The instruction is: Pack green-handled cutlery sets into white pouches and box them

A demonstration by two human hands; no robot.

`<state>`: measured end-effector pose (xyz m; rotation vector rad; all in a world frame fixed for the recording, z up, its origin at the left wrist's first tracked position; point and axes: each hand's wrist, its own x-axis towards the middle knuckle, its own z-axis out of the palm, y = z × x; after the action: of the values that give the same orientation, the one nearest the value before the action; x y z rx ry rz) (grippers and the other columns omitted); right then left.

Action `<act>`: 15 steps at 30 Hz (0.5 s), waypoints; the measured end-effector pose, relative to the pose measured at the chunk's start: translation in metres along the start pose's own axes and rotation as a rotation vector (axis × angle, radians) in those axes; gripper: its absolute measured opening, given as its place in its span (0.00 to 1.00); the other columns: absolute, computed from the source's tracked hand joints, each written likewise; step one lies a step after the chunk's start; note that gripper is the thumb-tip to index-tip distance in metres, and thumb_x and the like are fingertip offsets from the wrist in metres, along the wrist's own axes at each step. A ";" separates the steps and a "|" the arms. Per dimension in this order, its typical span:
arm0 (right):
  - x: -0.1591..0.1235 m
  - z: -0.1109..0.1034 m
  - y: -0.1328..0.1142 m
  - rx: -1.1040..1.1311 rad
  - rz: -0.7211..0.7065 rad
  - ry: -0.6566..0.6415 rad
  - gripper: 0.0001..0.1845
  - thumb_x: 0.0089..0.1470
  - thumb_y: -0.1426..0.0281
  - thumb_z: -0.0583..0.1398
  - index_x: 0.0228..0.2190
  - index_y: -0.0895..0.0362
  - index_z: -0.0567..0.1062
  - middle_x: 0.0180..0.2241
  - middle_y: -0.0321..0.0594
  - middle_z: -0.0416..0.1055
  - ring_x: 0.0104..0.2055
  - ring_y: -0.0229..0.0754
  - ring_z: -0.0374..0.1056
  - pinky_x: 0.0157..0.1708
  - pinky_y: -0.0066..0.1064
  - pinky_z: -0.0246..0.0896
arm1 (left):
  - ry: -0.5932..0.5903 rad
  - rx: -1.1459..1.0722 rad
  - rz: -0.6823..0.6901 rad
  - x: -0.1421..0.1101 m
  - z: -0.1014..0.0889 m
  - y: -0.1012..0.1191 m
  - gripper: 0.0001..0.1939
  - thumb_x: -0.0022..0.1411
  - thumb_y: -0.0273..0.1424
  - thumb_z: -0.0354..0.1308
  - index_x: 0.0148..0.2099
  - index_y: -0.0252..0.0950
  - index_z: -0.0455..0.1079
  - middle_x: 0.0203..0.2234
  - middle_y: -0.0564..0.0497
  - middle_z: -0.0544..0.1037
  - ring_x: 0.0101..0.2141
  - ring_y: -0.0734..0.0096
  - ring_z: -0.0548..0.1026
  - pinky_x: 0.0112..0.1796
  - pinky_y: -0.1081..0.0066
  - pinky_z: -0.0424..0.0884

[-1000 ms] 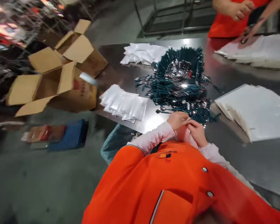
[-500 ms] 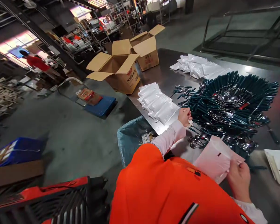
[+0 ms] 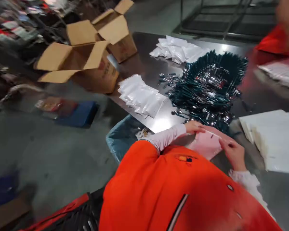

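A pale padded envelope point(image 3: 205, 145), tinted pink by the light, is held low in front of my chest. My left hand point(image 3: 194, 127) is closed on its upper left edge. The right edge is pinched between the thumb and fingers of my right hand point(image 3: 233, 153). Just beyond the envelope rises a heap of metal spoons with dark green handles point(image 3: 207, 89). Left of that heap lies an overlapping row of white packets point(image 3: 141, 96). A stack of flat white envelopes point(image 3: 276, 141) rests to the right of my right hand.
More white packets point(image 3: 179, 49) lie at the table's far side. Two open cardboard boxes point(image 3: 96, 77) stand at the left corner. Below the table edge is a bin lined with a blue bag point(image 3: 118, 136). Another person's red garment point(image 3: 276, 40) shows at far right.
My left hand has come from beside the spoon heap to the envelope's upper left edge. My right hand still grips the envelope. The view has swung to the right.
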<state>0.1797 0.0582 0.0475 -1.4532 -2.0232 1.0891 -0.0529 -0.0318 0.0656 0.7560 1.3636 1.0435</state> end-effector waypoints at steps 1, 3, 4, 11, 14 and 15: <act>0.002 -0.002 -0.001 0.040 -0.031 -0.026 0.22 0.41 0.47 0.64 0.18 0.53 0.75 0.23 0.46 0.76 0.33 0.56 0.75 0.42 0.49 0.72 | -0.010 -0.012 0.008 0.002 0.000 -0.004 0.13 0.55 0.37 0.70 0.38 0.32 0.83 0.30 0.47 0.82 0.31 0.65 0.77 0.37 0.65 0.74; 0.007 -0.005 0.000 0.165 -0.073 -0.025 0.19 0.42 0.52 0.64 0.27 0.55 0.82 0.33 0.45 0.82 0.40 0.54 0.77 0.47 0.46 0.72 | 0.009 -0.017 0.014 0.011 -0.003 -0.013 0.14 0.56 0.37 0.68 0.41 0.32 0.84 0.31 0.46 0.83 0.28 0.67 0.75 0.33 0.67 0.72; 0.011 -0.007 0.002 0.204 -0.082 -0.050 0.18 0.43 0.54 0.65 0.30 0.55 0.83 0.36 0.45 0.83 0.43 0.53 0.77 0.49 0.45 0.72 | 0.010 -0.001 0.012 0.018 -0.005 -0.018 0.15 0.55 0.37 0.68 0.41 0.32 0.84 0.31 0.45 0.83 0.27 0.69 0.74 0.31 0.68 0.70; 0.020 -0.022 0.014 0.343 -0.072 -0.246 0.14 0.44 0.61 0.64 0.30 0.55 0.85 0.38 0.45 0.83 0.46 0.52 0.77 0.52 0.43 0.71 | -0.055 0.151 0.215 0.042 -0.012 -0.034 0.11 0.55 0.34 0.64 0.34 0.33 0.84 0.41 0.44 0.84 0.34 0.69 0.77 0.34 0.70 0.72; 0.022 -0.013 0.016 0.311 -0.015 -0.171 0.17 0.44 0.57 0.67 0.32 0.57 0.82 0.36 0.46 0.82 0.41 0.49 0.75 0.47 0.41 0.72 | 0.007 0.168 0.267 0.041 -0.007 -0.038 0.12 0.52 0.35 0.69 0.38 0.33 0.83 0.35 0.45 0.83 0.40 0.63 0.79 0.45 0.66 0.75; 0.022 -0.007 0.017 0.304 0.009 -0.126 0.20 0.41 0.56 0.69 0.33 0.58 0.80 0.36 0.45 0.80 0.40 0.48 0.74 0.44 0.40 0.72 | 0.025 0.127 0.245 0.041 -0.005 -0.040 0.16 0.51 0.35 0.70 0.42 0.33 0.83 0.34 0.46 0.83 0.39 0.64 0.79 0.45 0.66 0.75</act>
<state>0.1867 0.0834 0.0359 -1.2660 -1.8330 1.4528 -0.0551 -0.0100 0.0126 1.0277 1.3926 1.1673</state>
